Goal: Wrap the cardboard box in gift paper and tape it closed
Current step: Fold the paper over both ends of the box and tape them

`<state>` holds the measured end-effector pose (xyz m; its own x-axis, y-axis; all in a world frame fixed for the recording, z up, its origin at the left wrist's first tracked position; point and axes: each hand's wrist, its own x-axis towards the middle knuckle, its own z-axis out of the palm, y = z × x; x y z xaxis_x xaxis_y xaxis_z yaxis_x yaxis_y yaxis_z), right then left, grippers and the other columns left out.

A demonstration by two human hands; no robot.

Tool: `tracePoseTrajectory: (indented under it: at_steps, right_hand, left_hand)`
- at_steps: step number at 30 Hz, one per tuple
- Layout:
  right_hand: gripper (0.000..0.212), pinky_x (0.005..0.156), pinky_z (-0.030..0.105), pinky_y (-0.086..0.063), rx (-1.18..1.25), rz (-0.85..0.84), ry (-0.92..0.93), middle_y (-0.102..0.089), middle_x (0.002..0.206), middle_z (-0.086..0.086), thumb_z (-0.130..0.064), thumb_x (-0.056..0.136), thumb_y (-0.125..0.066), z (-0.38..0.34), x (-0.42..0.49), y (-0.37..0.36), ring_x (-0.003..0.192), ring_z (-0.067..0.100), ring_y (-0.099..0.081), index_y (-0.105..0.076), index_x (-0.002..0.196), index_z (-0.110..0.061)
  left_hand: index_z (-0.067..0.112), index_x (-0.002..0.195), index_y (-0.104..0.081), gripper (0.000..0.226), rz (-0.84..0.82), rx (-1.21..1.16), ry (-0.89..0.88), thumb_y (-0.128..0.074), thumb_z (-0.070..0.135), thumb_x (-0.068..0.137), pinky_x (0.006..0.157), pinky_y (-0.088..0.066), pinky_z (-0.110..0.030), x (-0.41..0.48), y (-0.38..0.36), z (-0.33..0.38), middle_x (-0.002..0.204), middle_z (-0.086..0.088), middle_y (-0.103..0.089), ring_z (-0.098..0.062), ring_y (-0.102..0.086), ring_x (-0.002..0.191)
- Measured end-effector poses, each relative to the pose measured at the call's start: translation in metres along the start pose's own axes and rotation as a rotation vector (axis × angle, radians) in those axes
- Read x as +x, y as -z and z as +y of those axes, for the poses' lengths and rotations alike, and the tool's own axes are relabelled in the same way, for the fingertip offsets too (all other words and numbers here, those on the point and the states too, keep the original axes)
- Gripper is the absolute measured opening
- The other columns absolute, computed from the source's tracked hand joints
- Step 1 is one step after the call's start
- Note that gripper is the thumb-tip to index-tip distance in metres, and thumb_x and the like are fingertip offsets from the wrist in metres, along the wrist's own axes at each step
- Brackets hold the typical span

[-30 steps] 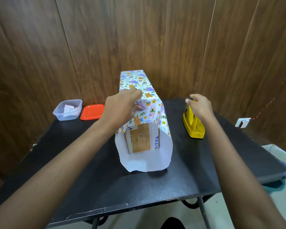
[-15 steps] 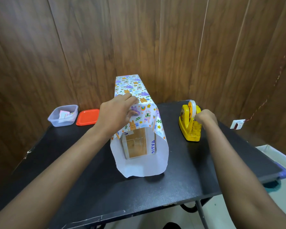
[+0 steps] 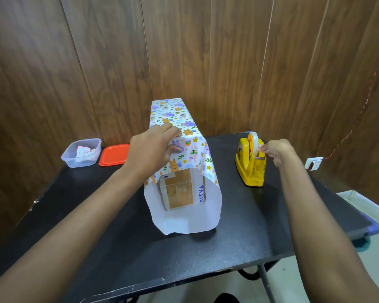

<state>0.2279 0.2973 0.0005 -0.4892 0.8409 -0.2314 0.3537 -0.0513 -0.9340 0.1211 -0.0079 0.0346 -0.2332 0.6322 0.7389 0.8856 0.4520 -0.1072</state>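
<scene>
A long cardboard box (image 3: 179, 191) lies on the black table (image 3: 118, 248), sleeved in colourful patterned gift paper (image 3: 184, 132). The paper's near end hangs open, so the box's brown end face shows inside. My left hand (image 3: 151, 152) presses down on the paper on top of the box, fingers spread over the seam. A yellow tape dispenser (image 3: 251, 167) stands to the right of the box. My right hand (image 3: 276, 150) pinches the tape end at the dispenser's roll.
A clear plastic tub (image 3: 81, 153) with small scraps and an orange lid (image 3: 114, 154) sit at the table's back left. Wood-panelled walls close in behind and to the right. The table's right edge drops to a light floor.
My right hand went from above the dispenser down to its right side and now pinches the tape at the roll. My left hand stays on the paper.
</scene>
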Motion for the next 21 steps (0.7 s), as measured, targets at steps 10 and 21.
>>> tracePoseTrajectory:
  at_steps: [10, 21]
  right_hand:
    - [0.015, 0.055, 0.020, -0.040, 0.200, 0.035, -0.069, -0.057, 0.068, 0.005, -0.001, 0.091, -0.054, 0.038, -0.008, -0.013, 0.058, 0.011, -0.050, -0.060, 0.077, -0.004]
    - [0.018, 0.064, 0.027, -0.052, 0.711, 0.003, -0.057, -0.063, 0.077, 0.011, 0.000, 0.091, -0.047, 0.058, -0.027, -0.026, 0.068, 0.020, -0.062, -0.058, 0.077, -0.002]
  left_hand:
    - [0.014, 0.103, -0.065, 0.025, 0.009, -0.009, 0.011, -0.070, 0.026, 0.082, 0.052, -0.041, -0.027, -0.001, -0.001, -0.001, 0.097, 0.000, -0.066, -0.025, -0.062, 0.087]
    - [0.015, 0.102, -0.066, 0.024, 0.009, 0.003, 0.007, -0.071, 0.024, 0.081, 0.052, -0.034, -0.023, -0.001, 0.000, -0.001, 0.096, 0.001, -0.067, -0.024, -0.063, 0.086]
